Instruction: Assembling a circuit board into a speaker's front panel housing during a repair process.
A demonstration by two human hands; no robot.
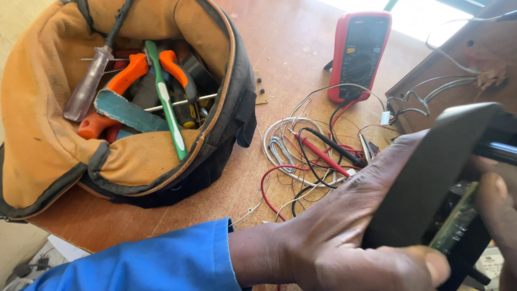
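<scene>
My left hand (pixel 344 226), in a blue sleeve, grips a black plastic casing (pixel 436 172) at the lower right, thumb along its lower edge. A green circuit board (pixel 455 226) shows inside the casing. My right hand (pixel 498 207) comes in from the right edge and holds a thin black tool shaft (pixel 498 152) against the casing's open side; only its fingers show.
An open orange tool bag (pixel 48 134) holds pliers, screwdrivers and a green toothbrush (pixel 167 102). A red multimeter (pixel 360 54) stands at the back, its red and black probes (pixel 328 151) lying in tangled wires on the wooden table (pixel 280 43). A brown board with wires (pixel 458 59) lies at the right.
</scene>
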